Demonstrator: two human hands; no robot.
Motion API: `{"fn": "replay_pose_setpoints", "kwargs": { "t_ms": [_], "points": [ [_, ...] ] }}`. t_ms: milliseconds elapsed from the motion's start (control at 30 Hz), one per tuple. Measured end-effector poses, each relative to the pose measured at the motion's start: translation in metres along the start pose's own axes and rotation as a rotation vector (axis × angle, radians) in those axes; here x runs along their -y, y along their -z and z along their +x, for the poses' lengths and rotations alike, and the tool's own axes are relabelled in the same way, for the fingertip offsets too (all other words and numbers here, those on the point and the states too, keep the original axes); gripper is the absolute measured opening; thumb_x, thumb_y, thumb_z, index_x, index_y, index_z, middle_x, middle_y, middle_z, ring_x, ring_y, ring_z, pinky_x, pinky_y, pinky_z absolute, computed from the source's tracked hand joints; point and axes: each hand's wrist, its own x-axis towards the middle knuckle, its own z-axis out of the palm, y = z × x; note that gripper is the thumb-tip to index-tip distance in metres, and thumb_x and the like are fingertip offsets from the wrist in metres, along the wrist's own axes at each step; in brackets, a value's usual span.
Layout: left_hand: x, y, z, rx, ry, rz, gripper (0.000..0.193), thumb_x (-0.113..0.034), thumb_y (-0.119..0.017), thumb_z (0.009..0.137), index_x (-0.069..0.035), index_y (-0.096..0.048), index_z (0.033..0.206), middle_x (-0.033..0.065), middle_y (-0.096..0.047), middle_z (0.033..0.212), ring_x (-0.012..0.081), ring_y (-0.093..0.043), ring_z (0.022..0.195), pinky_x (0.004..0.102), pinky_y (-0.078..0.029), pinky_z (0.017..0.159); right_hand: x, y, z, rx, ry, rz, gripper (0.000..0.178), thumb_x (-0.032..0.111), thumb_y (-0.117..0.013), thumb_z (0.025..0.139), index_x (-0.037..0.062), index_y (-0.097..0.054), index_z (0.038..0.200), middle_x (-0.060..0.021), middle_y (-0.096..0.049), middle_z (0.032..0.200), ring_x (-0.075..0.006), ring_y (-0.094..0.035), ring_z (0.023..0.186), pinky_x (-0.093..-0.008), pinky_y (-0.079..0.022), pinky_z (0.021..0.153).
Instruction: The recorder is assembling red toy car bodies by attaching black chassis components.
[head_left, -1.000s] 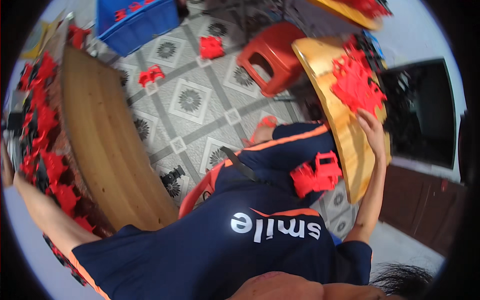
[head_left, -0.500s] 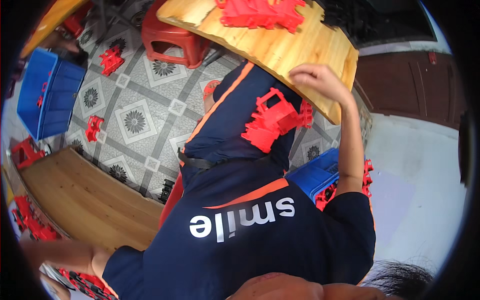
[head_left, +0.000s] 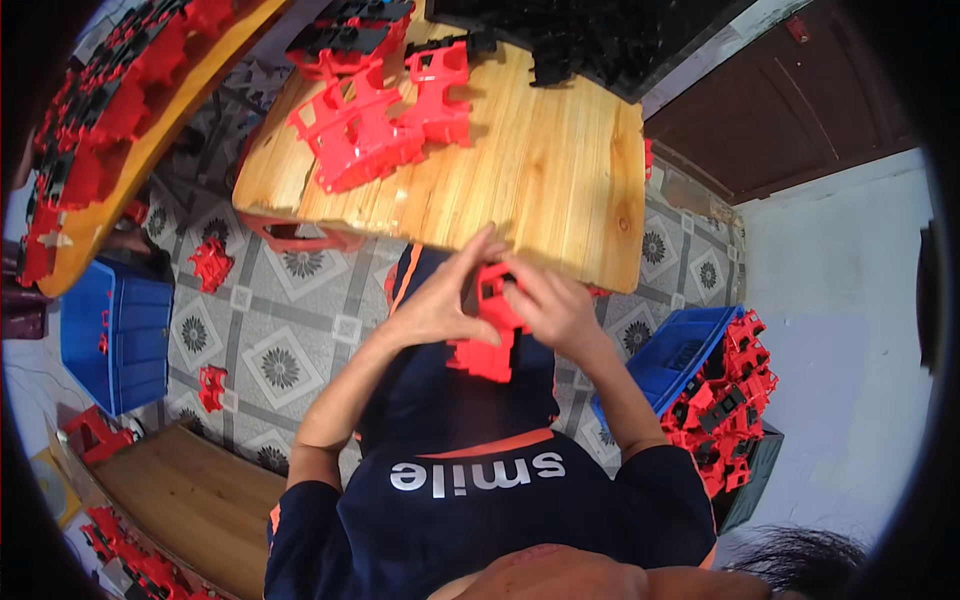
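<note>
A red plastic part [head_left: 484, 358] with square openings lies over my lap, just below the table's near edge. My right hand [head_left: 556, 308] has its fingers curled on the upper right side of the part. On the opposite side, my left hand [head_left: 447, 300] has its fingers stretched out and its thumb apart, with the thumb lying by the part. Several more red plastic parts [head_left: 370, 140] rest on the wooden table [head_left: 540, 170], and black parts [head_left: 570, 35] are heaped at its far side.
To my right stands a blue crate [head_left: 665, 360] beside a pile of red and black parts [head_left: 725, 400]. Another blue crate [head_left: 120, 335] is at left. Loose red parts [head_left: 211, 265] lie on the tiled floor. A curved board [head_left: 150, 160] at upper left bears red and black parts.
My left hand has come in from the far lower left to the red part. My right hand has moved from the table edge down onto it. The view has shifted.
</note>
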Motion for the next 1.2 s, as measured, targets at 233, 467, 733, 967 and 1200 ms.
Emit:
{"fn": "replay_pose_setpoints", "kwargs": {
  "t_ms": [233, 467, 733, 967, 1200],
  "points": [
    [0.024, -0.033, 0.001, -0.006, 0.194, -0.497, 0.115, -0.021, -0.087, 0.070, -0.006, -0.009, 0.154, 0.0178, -0.030, 0.154, 0.0275, -0.031, 0.141, 0.0391, -0.029, 0.114, 0.012, 0.008, -0.003, -0.187, 0.006, 0.044, 0.032, 0.018, -0.072, 0.065, 0.0091, -0.069, 0.095, -0.0070, -0.065, 0.110, -0.0180, -0.063, 0.078, -0.0301, -0.046, 0.059],
    [0.045, -0.040, -0.013, -0.172, 0.189, -0.905, 0.049, -0.006, -0.074, 0.085, -0.006, -0.044, 0.123, 0.0168, -0.045, 0.142, 0.0219, -0.050, 0.126, 0.0374, -0.043, 0.106, -0.101, 0.011, 0.108, -0.171, -0.135, 0.636, 0.019, 0.021, -0.072, 0.085, 0.0086, -0.071, 0.100, -0.0063, -0.070, 0.094, -0.0197, -0.067, 0.080, -0.0334, -0.054, 0.069],
    [-0.001, -0.029, -0.008, 0.110, -0.006, -0.077, 0.060, -0.025, -0.063, 0.092, -0.009, -0.036, 0.144, 0.0158, -0.043, 0.140, 0.0281, -0.043, 0.132, 0.0403, -0.034, 0.109, -0.240, -0.132, 0.305, 0.126, -0.520, 0.502, 0.032, 0.032, -0.073, 0.082, 0.0083, -0.072, 0.103, -0.0106, -0.072, 0.100, -0.0202, -0.069, 0.089, -0.0321, -0.052, 0.078],
    [-0.019, -0.003, -0.007, 0.305, -0.102, -0.131, 0.061, -0.016, -0.060, 0.095, -0.004, -0.030, 0.146, 0.0185, -0.041, 0.143, 0.0320, -0.036, 0.138, 0.0397, -0.030, 0.113, -0.245, -0.146, 0.335, 0.450, -0.599, 0.008, 0.035, 0.031, -0.076, 0.070, 0.0103, -0.074, 0.097, -0.0133, -0.070, 0.109, -0.0334, -0.068, 0.099, -0.0442, -0.053, 0.084],
    [-0.012, 0.004, 0.023, 0.622, -0.188, -0.014, 0.078, 0.003, -0.066, 0.077, -0.008, -0.034, 0.147, 0.0172, -0.045, 0.134, 0.0333, -0.044, 0.127, 0.0362, -0.038, 0.106, -0.272, -0.085, 0.260, -0.311, -0.680, 0.883, 0.027, 0.012, -0.068, 0.080, -0.0009, -0.071, 0.104, -0.0101, -0.072, 0.086, -0.0168, -0.066, 0.075, -0.0299, -0.052, 0.069]
  ]
}}
